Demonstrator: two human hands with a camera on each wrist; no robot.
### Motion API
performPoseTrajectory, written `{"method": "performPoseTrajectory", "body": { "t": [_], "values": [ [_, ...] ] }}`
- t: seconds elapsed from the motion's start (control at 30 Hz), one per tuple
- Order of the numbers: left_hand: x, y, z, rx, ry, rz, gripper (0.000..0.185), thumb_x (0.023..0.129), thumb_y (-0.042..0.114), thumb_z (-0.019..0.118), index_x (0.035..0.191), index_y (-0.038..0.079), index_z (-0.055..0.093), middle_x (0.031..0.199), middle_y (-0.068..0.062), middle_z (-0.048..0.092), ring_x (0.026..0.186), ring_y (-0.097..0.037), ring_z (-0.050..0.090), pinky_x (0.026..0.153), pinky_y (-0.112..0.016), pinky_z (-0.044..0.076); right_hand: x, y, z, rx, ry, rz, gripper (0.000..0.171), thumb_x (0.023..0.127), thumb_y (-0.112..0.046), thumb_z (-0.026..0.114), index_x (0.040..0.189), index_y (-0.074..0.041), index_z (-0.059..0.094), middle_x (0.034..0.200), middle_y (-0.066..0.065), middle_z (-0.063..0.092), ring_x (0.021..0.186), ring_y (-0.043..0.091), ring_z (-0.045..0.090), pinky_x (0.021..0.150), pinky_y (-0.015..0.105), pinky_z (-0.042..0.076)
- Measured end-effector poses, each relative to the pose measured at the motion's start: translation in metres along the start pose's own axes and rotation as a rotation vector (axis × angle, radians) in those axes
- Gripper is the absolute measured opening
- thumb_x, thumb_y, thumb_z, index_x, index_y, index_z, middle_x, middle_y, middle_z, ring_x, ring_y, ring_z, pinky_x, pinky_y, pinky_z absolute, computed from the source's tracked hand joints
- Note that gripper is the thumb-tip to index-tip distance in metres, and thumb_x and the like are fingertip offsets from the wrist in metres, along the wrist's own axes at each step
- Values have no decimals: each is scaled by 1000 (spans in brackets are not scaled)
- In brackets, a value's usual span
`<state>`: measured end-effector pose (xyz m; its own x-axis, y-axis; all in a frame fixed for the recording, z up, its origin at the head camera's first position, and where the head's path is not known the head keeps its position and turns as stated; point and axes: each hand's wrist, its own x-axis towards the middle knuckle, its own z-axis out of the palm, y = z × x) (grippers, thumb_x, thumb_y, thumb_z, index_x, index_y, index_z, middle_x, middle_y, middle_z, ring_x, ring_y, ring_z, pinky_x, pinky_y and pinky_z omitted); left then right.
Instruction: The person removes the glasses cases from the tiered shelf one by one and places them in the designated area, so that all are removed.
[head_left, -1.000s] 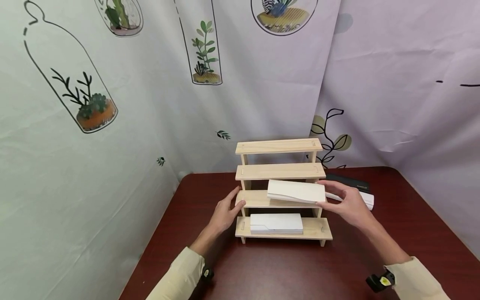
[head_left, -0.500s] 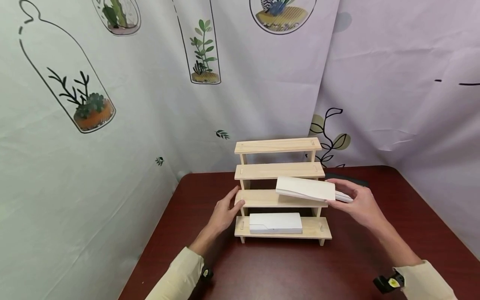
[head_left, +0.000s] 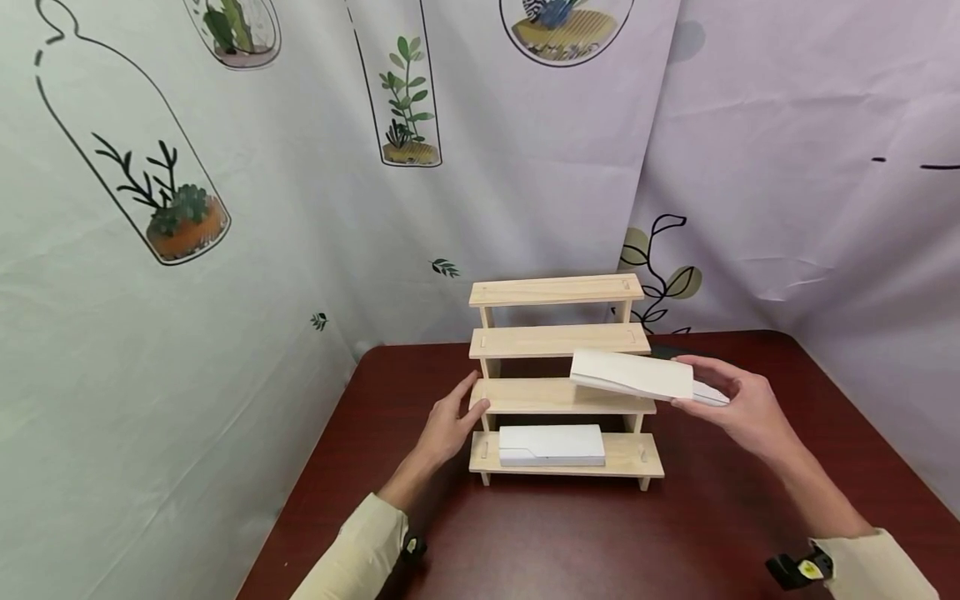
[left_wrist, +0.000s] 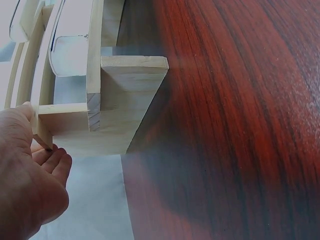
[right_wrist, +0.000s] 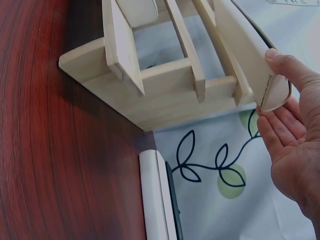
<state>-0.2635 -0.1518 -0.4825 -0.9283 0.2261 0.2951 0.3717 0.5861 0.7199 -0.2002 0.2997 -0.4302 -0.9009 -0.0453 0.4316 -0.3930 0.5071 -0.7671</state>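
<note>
One white box (head_left: 632,375) came off the wooden rack's (head_left: 558,397) third tier, pinched in your right hand (head_left: 738,408); your left hand (head_left: 448,425), fingers relaxed, steadied the left edge.

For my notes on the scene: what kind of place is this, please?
Probably a staged recording corner, not a lived-in room: printed fabric backdrops hang behind a dark red wooden table bearing a stepped wooden rack and white boxes.
</note>
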Motion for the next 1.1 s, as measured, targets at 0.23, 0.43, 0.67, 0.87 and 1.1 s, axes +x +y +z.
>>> {"method": "performPoseTrajectory", "body": {
  "t": [0.23,0.43,0.67,0.87,1.1],
  "values": [
    [-1,1,-1,3,0,-9,64,108,33,67,164,11,43,162,-9,49,149,-29,45,118,-53,39,-4,5,-11,-6,13,3,65,83,-12,94,142,-9,67,123,-15,69,103,-6,65,78,11,52],
    [0,0,-1,1,3,-5,65,108,31,67,164,10,43,162,-10,49,149,-29,45,119,-53,39,-7,12,-17,-47,21,25,65,83,-14,94,143,-9,67,123,-16,67,100,-7,64,77,12,52],
    [-1,0,-2,1,6,7,65,108,32,67,163,9,43,161,-12,50,149,-32,46,117,-55,40,-12,18,-24,-92,25,52,65,85,-17,94,143,-10,66,120,-17,65,93,-1,64,69,15,53],
    [-1,-1,-1,0,3,8,65,108,32,67,164,9,43,162,-11,49,149,-31,45,118,-54,40,-16,20,-32,-77,22,62,63,86,-19,93,143,-11,67,117,-22,66,96,-4,65,70,15,52],
    [0,-1,0,9,2,11,65,108,32,67,163,10,44,161,-11,50,149,-30,46,118,-53,40,-22,29,-43,-100,34,50,62,85,-18,93,141,-10,68,117,-28,65,100,-14,62,74,12,51]
  ]
}}
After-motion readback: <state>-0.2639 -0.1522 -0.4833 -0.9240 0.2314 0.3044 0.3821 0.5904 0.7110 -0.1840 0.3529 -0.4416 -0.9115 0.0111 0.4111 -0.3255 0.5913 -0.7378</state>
